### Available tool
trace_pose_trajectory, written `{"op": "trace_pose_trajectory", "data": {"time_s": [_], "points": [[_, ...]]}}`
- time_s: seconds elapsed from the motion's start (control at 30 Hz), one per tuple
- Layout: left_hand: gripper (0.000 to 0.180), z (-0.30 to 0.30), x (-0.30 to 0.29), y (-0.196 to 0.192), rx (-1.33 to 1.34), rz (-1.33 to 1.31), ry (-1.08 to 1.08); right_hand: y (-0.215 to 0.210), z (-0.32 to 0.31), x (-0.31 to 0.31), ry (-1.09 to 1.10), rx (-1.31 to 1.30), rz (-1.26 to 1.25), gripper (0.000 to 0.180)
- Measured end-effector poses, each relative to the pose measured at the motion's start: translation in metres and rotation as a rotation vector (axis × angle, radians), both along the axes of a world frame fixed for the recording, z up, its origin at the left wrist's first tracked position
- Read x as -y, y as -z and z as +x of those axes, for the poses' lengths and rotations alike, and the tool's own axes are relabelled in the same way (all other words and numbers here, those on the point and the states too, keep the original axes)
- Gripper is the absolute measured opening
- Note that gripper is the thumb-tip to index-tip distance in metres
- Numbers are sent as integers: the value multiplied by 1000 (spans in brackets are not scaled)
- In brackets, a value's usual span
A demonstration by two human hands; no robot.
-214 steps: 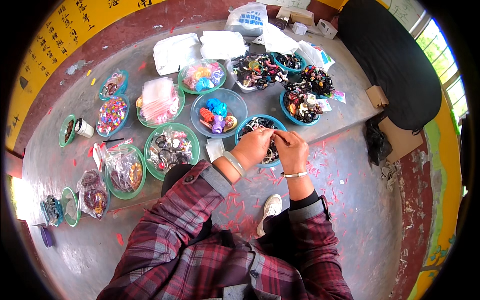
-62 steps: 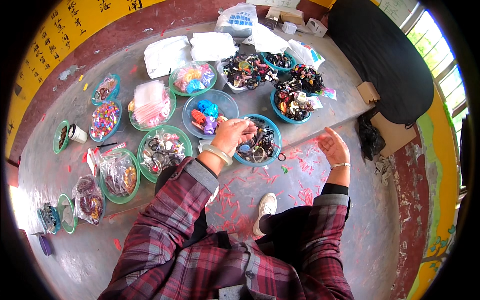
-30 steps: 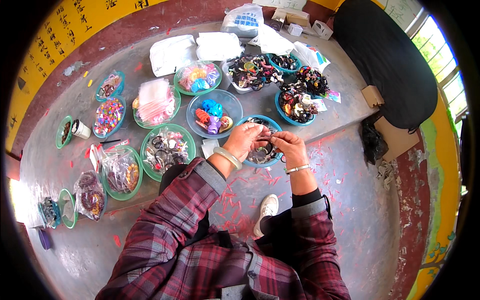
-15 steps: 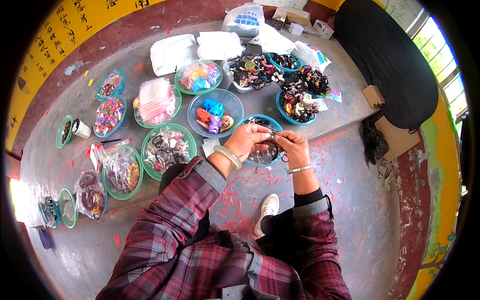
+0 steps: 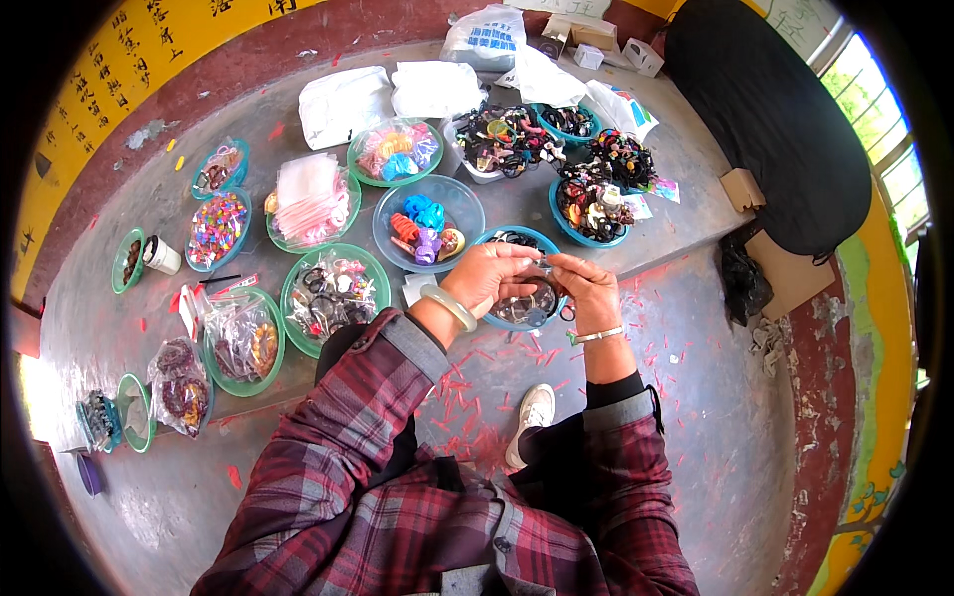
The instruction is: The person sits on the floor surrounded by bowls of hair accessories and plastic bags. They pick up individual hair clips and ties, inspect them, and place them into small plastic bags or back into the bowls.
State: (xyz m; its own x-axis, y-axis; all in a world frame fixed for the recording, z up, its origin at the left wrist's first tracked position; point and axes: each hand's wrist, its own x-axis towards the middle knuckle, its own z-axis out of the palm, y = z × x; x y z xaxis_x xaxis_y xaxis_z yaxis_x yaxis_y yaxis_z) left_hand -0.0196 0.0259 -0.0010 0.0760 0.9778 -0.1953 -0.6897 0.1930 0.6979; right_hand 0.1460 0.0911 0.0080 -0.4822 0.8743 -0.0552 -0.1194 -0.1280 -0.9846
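Where the left hand (image 5: 494, 278) and right hand (image 5: 588, 290) come together, thumbs and forefingers pinched narrow: one slim, dark looped band (image 5: 553, 288), held above a round blue plastic bowl (image 5: 524, 327), the detail at the fingertips too small to tell; one smooth, pale bangle (image 5: 450, 308), left wrist; one shallow, clear bowl (image 5: 463, 199) of glossy blue, red and purple pieces; one crinkled white plastic bag (image 5: 484, 40), blue printing; one yellow wall (image 5: 129, 74), columns of black characters
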Motion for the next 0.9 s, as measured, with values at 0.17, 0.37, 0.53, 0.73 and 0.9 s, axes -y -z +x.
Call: {"op": "trace_pose_trajectory", "data": {"time_s": [0.17,0.37,0.53,0.73,0.9], "points": [[24,-2,0,0,62,12,19,0,2,-1,-10,-11,29,15],[23,-7,2,-6,137,68,69,1,3,-1,-24,-60,57,15],[24,-1,0,-8,57,23,27,3,2,-1,-24,-45,77,16],[20,2,-3,10,-26,-7,-6,0,0,2,-30,22,159,17],[17,2,-3,5,-103,-19,-79,-1,8,-7,-51,-54,54,19]]}}
